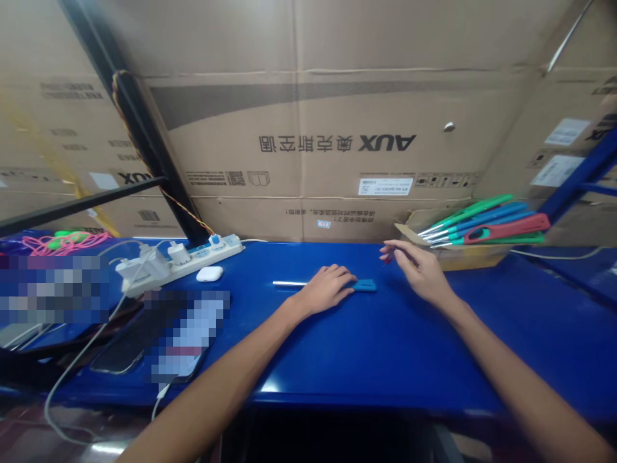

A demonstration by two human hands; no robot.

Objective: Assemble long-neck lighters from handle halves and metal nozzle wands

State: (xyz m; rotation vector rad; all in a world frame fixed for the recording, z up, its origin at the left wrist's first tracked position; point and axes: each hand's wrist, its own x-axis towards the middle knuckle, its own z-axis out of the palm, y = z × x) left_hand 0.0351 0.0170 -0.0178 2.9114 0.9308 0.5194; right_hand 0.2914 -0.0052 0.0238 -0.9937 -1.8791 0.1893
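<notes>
On the blue table lies a blue stick lighter (365, 285), its thin metal tube pointing left and its handle end to the right. My left hand (328, 289) covers the middle of it from above, fingers curled over it and hiding that part. Slightly to the right, my right hand (418, 267) is raised above the tabletop. Its fingertips pinch a small red piece (387, 260), mostly hidden by the fingers. Just beyond that hand is an open cardboard box (475, 259) with several similar lighters in green, blue and red (506, 228).
A white power strip (193, 265) with plugged-in chargers stands at the back left, beside a white earbud case (209, 274). Two phones (190, 337) lie nearer, with cables. Pink cord (67, 243) sits far left. Large cardboard sheets (337, 109) wall off the back.
</notes>
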